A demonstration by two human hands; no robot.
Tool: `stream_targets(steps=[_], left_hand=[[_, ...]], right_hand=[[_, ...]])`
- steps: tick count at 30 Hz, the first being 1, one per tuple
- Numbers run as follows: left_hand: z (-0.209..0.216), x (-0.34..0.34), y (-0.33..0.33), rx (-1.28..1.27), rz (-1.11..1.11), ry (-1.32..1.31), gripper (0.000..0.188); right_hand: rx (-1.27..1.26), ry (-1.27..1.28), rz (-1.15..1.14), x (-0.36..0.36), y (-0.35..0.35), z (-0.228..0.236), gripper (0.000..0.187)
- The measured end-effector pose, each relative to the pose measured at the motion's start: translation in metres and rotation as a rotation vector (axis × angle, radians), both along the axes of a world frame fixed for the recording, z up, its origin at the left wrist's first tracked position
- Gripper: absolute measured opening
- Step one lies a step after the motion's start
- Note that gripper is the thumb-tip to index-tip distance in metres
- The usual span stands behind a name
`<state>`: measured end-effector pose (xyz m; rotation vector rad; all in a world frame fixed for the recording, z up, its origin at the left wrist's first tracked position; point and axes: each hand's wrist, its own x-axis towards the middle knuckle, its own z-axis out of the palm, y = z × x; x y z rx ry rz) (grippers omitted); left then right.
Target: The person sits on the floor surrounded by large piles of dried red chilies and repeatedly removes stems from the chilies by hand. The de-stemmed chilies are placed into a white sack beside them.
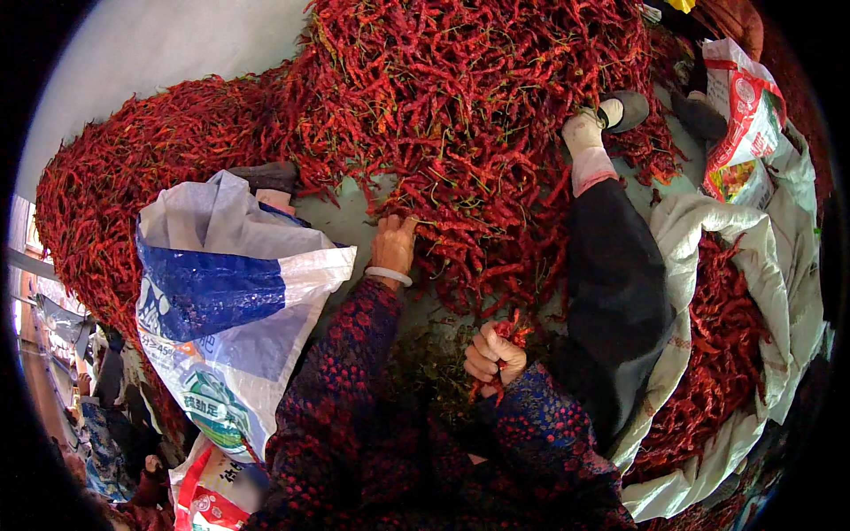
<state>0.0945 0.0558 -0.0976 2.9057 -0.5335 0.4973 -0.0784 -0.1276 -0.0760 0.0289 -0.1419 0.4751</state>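
Observation:
A large heap of red chili peppers point(478, 115) covers the floor in front of me. My left hand point(394, 246), with a white bangle at the wrist, reaches to the heap's near edge. Its fingers are bent down together against the peppers, and what lies under them is hidden. Closer to my body, my right hand point(496, 356) is closed around a small bunch of red chili peppers point(513, 331), whose ends stick out above and below the fist. Under that hand lies a patch of greenish stems and scraps point(434, 367).
At left a white and blue woven sack point(230, 292) stands beside my arm. To the right, an open pale sack point(673, 354) holds red chilies. My dark-trousered leg point(615, 292) stretches along the heap. A red-and-white bag point(744, 115) lies at far right; people sit at lower left.

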Motion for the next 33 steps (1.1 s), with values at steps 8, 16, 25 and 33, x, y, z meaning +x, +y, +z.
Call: stream_targets(steps=[8, 16, 25, 33], left_hand=[[0.054, -0.015, -0.008, -0.232, -0.291, -0.133, 0.018], [0.089, -0.056, -0.023, -1.04, -0.285, 0.548, 0.024], [0.086, -0.127, -0.058, -0.573, -0.406, 0.552, 0.042], [0.09, -0.137, -0.06, -0.639, -0.288, 0.642, 0.044]], right_hand=[[-0.138, 0.113, -0.056, -0.002, 0.001, -0.014, 0.016], [-0.569, 0.291, -0.346, 0.004, 0.0, 0.007, 0.02], [-0.83, 0.445, -0.5, 0.004, 0.003, 0.029, 0.022], [-1.002, 0.603, -0.524, 0.008, 0.007, 0.042, 0.018]])
